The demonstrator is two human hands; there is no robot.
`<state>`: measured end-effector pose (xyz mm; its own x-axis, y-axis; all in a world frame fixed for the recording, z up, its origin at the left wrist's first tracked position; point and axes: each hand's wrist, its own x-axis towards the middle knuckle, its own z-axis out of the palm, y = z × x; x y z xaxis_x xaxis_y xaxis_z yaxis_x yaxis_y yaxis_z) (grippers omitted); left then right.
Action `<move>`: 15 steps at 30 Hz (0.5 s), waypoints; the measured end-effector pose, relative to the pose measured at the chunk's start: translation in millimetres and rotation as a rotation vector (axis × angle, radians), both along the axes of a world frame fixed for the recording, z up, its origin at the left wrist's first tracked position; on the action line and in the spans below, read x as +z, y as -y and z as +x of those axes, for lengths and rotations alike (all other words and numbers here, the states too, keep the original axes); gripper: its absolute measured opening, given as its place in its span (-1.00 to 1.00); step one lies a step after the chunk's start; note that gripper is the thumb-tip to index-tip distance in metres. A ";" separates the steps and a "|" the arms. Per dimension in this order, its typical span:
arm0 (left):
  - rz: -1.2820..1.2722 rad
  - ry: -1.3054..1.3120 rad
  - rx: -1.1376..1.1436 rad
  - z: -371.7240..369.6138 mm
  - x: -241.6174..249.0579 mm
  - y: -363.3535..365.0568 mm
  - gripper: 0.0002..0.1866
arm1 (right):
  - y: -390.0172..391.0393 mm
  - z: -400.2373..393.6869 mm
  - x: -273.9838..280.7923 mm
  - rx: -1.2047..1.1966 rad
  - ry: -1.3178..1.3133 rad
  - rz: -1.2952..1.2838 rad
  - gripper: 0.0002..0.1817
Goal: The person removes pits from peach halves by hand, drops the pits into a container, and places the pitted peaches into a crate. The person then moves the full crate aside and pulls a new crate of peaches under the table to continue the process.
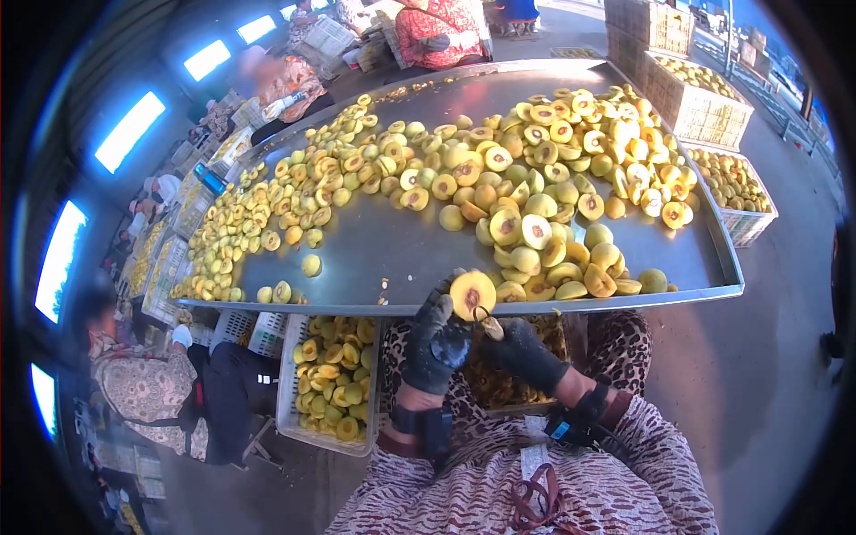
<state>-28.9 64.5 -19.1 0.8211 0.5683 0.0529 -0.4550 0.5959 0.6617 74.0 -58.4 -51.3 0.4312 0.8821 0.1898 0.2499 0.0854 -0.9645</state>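
Note:
My left hand [435,343], in a dark glove, is closed around a halved yellow peach [473,295], its cut face turned up toward me. In my gloved right hand [529,357] is a pitting tool [490,327] with a pale handle and a thin curved loop. The loop overlaps the lower edge of the peach's cut face. Both hands are just in front of the near edge of a metal table [374,254]. Across it lie heaped peach halves [464,169], some with brown centres showing.
Below the table's edge, left of my legs, stands a white crate [285,397] of peach halves. Another container [567,343] sits between my knees, partly hidden. Full crates [709,118] stack up on the right. Co-workers [147,392] sit at left and beyond the table.

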 end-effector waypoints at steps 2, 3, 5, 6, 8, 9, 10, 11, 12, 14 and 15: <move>0.209 -0.040 0.028 -1.3 3.3 5.9 -0.51 | 0.6 -0.5 -1.3 0.043 -0.044 -0.106 -0.83; 0.227 -0.040 0.034 -2.6 3.8 7.1 -0.50 | 2.6 -2.1 -0.2 0.038 -0.049 -0.106 -0.83; 0.245 -0.039 0.025 -1.4 2.1 7.1 -0.49 | 7.8 -3.3 8.2 -0.023 -0.008 -0.119 -0.82; 0.254 -0.046 0.031 0.2 -0.9 6.9 -0.49 | 7.3 -0.4 7.4 -0.037 -0.010 -0.121 -0.82; 0.258 -0.052 0.025 5.5 2.1 14.6 -0.48 | 6.7 6.0 3.5 -0.055 0.244 -0.123 -0.81; 0.226 -0.054 0.046 8.0 5.0 21.9 -0.50 | 6.5 4.7 3.2 -0.062 0.243 -0.127 -0.81; 0.196 -0.056 0.073 11.1 7.8 27.6 -0.51 | 4.0 2.7 3.6 -0.079 0.141 -0.109 -0.79; 0.196 -0.056 0.076 13.8 6.5 30.8 -0.51 | 1.5 0.6 3.4 -0.093 0.039 -0.090 -0.77; 0.171 -0.057 0.125 16.6 5.3 33.7 -0.53 | -0.9 -0.8 1.0 -0.088 0.040 -0.089 -0.77; 0.147 -0.059 0.179 20.4 5.2 36.7 -0.53 | -4.3 -3.5 -3.5 -0.112 0.191 -0.003 -0.75; 0.106 -0.054 0.184 21.4 5.9 38.2 -0.54 | -3.1 -4.3 -4.8 -0.108 0.187 -0.004 -0.75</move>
<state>-7.6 26.3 -13.2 0.7072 0.7025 0.0792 -0.5118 0.4315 0.7428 69.7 -55.2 -56.1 0.4810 0.8333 0.2724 0.4325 0.0447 -0.9005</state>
